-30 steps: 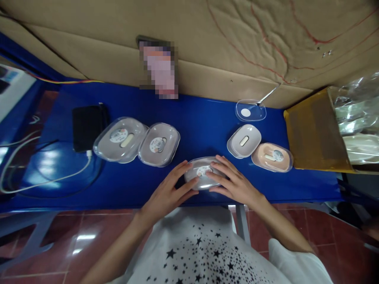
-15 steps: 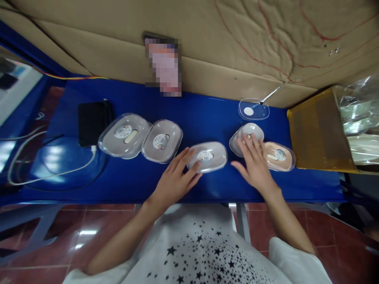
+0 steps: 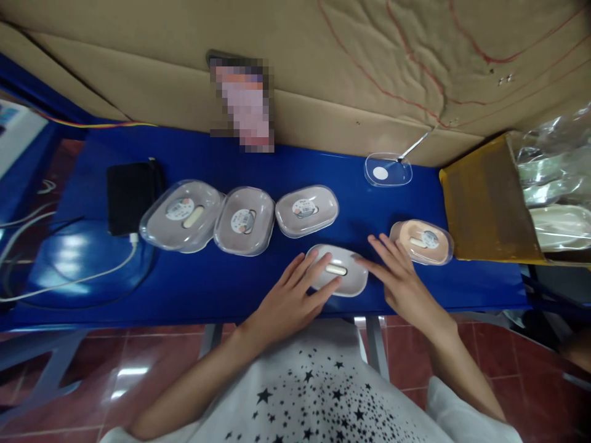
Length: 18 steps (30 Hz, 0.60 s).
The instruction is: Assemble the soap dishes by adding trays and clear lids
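Observation:
On the table in front of me lies a grey-white oval plastic container [image 3: 353, 280] with a cream strip in its middle; no round label shows on its visible part. My left hand [image 3: 300, 296] rests over its left side, fingers spread. At its right edge my right hand [image 3: 406, 283] touches with a fingertip, the other fingers stretched apart. Just behind stands a labelled grey container [image 3: 318, 203] under a clear cover. Beyond my right fingers sits a peach labelled container [image 3: 431, 241], also in clear plastic.
To the left are two more labelled containers [image 3: 244, 212] [image 3: 180, 197] and a black box-shaped device [image 3: 132, 197] with a white cable. At the back lies a clear oval lid [image 3: 388, 177] with a white sticker. A cardboard box [image 3: 480, 197] of plastic-wrapped items bounds the right.
The labelled container by my left hand has moved back and left, beside the others. The unlabelled-looking one has come left and nearer from under my right hand; my left hand now meets it.

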Tool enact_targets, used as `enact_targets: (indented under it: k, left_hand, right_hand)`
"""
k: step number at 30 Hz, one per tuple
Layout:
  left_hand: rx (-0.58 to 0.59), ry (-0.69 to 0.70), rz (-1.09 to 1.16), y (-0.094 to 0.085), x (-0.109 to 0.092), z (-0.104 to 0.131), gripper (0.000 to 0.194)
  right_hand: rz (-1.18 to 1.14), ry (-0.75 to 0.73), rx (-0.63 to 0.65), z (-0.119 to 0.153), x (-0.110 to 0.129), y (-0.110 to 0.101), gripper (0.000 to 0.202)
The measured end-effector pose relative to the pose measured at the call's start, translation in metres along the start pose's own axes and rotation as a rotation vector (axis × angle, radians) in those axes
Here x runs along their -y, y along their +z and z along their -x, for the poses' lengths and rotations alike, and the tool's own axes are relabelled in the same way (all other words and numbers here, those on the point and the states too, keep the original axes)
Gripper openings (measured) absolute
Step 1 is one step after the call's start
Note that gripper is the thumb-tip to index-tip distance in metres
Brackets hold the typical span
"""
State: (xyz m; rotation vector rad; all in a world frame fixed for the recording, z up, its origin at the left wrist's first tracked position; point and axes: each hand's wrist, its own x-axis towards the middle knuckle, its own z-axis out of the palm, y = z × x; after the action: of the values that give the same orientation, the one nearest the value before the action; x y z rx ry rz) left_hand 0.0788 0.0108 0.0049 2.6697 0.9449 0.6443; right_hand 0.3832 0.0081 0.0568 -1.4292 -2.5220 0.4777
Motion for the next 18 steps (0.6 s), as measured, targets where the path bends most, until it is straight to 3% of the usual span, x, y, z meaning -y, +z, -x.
enact_targets:
  k: [4,7,10,12,15,18]
  left_hand:
    - [0.119,0.026,-0.004,0.002,-0.002,-0.006,0.047]
    - [0.095,-0.020,-0.015,-0.001,-0.001,0.002,0.052]
    - [0.054,-0.114,0.004,-0.005,0.001,0.021,0.058]
    - [0.009,-0.191,0.033,-0.008,0.003,0.036,0.060]
    - [-0.103,-0.242,0.090,-0.015,0.002,0.049,0.070]
    - [-0.253,-0.215,0.220,-0.023,-0.008,0.041,0.090]
  right_hand:
    - [0.049,0.076,-0.166,-0.042,-0.043,-0.016,0.080]
    - [0.041,0.163,-0.262,-0.092,-0.089,-0.020,0.047]
    - [0.043,0.159,-0.233,-0.131,-0.115,-0.023,0.022]
    - [0.059,0.136,-0.185,-0.138,-0.112,-0.027,0.022]
    - [-0.005,0.115,-0.173,-0.114,-0.078,-0.037,0.019]
    - [-0.464,0.141,-0.267,-0.063,-0.025,-0.034,0.016]
